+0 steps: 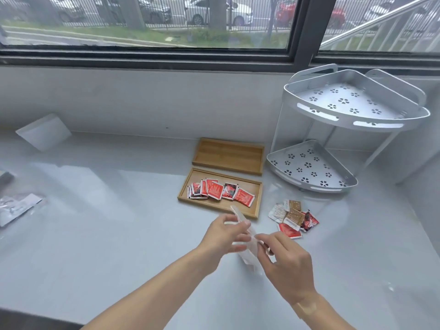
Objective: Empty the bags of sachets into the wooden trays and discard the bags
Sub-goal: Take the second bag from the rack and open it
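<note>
Two wooden trays lie side by side on the white counter. The near tray (254, 210) holds several red sachets (220, 190). Nothing lies in the far tray (228, 156). A small pile of brown, white and red sachets (293, 218) lies loose on the counter to the right of the near tray. Just in front of the near tray, my left hand (223, 236) and my right hand (285, 263) both grip a clear, empty plastic bag (247, 251) above the counter.
A silver two-tier corner rack (352, 120) stands at the back right. At the left edge lie clear plastic bags (16, 207). A white block (44, 132) leans against the wall at the back left, below the window.
</note>
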A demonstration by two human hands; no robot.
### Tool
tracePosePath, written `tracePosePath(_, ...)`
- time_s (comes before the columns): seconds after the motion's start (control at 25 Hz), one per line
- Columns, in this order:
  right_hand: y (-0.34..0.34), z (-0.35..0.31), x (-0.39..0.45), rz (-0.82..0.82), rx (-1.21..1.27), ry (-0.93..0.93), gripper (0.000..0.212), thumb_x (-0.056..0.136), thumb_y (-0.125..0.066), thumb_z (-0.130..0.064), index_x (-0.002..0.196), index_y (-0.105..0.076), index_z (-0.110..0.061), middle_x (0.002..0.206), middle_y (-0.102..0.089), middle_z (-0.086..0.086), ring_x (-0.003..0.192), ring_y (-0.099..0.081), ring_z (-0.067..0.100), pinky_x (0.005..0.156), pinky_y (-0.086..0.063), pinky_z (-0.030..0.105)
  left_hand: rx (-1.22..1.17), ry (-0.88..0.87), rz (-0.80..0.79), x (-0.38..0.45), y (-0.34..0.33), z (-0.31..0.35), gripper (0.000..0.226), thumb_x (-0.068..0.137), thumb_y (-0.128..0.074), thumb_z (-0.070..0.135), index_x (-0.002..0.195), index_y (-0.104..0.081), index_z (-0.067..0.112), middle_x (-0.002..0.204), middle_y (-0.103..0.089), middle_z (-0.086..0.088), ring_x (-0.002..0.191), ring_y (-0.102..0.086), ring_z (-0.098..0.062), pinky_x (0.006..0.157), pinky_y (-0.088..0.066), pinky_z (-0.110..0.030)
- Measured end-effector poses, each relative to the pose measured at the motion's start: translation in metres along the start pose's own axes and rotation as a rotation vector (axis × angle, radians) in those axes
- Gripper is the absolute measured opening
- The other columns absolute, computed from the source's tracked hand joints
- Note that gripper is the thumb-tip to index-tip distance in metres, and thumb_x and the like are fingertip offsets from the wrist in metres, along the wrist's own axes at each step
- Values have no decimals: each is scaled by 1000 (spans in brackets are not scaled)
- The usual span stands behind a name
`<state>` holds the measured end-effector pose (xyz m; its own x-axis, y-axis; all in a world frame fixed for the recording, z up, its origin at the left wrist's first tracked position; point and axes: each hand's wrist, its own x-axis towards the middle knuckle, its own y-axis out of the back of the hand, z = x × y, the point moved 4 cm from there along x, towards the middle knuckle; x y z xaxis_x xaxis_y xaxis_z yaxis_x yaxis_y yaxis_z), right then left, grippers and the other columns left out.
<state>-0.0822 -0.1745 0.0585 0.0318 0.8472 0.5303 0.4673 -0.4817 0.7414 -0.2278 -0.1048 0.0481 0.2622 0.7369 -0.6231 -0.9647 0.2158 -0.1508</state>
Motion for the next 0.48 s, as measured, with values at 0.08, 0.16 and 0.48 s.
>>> tracePosePath(0.08,-4,0,-4,-46,23,-25,16,76,-74,-14,89,-74,-23,71,-63,-8,57,-60,13,48,-48,25,43,52,-19,-1,-4,-1,22,91,-67,20,104,-63,3,89,-69,-12,76,-70,-20,68,-59,-31)
tracePosePath(0.16,-5,3,-6,-136,100,-97,24,76,-73,-21,98,-70,-30,73,-60,-12,58,-57,5,50,-48,21,95,59,4,-1,-2,1,12,92,-64,16,97,-67,5,84,-70,-9,70,-69,-18,60,-56,-28)
tracePosePath(0.48,-2,10,14,-390,549,-606,18,85,-59,-53,92,-66,-37,83,-70,-12,70,-65,10,65,-53,27,459,-10,9,-4,0,16,14,88,-68,24,78,-69,15,68,-71,3,61,-63,-9,53,-45,-20)
